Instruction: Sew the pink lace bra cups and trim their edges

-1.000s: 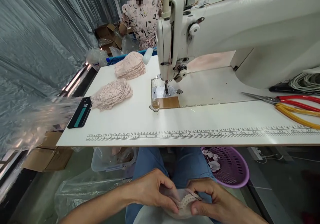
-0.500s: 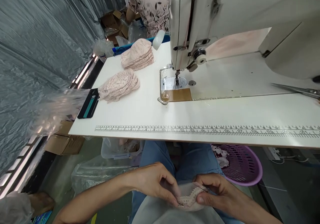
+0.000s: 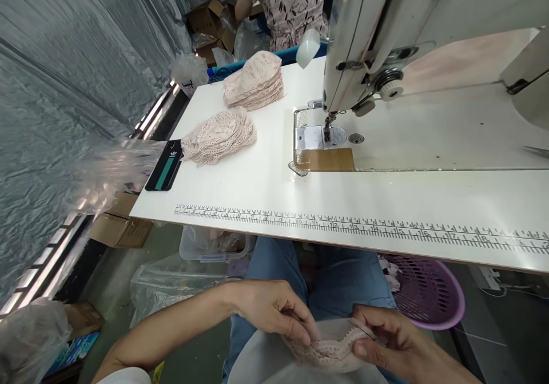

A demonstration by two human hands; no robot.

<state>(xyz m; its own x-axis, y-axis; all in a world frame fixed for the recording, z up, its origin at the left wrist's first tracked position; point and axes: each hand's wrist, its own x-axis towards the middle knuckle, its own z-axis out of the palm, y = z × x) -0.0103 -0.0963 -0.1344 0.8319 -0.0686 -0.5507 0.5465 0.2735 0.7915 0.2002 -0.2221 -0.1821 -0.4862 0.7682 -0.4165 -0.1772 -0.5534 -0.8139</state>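
Over my lap, a strip of pale pink lace fabric (image 3: 334,351) with a scalloped edge is held between both hands. My left hand (image 3: 281,315) pinches its left part between thumb and fingers. At the other end my right hand (image 3: 386,338) grips the lace, thumb on top. Sheer whitish cloth spreads around and below the lace. In front, on the white table (image 3: 240,186), lie two stacks of matching lace pieces, a nearer stack (image 3: 221,136) and a farther stack (image 3: 255,80). The sewing machine (image 3: 355,46) stands to their right, its needle area bare of cloth.
A printed ruler (image 3: 317,224) runs along the table's front edge. A black phone-like item (image 3: 164,166) lies at the left corner. Scissor tips (image 3: 536,150) show at right. Below are a purple basket (image 3: 433,292) and a plastic bin (image 3: 210,246). A person in a floral garment (image 3: 291,6) stands behind.
My hands have drawn farther apart, and a longer stretch of the lace shows between them. The view has turned slightly, so the table and machine appear shifted.
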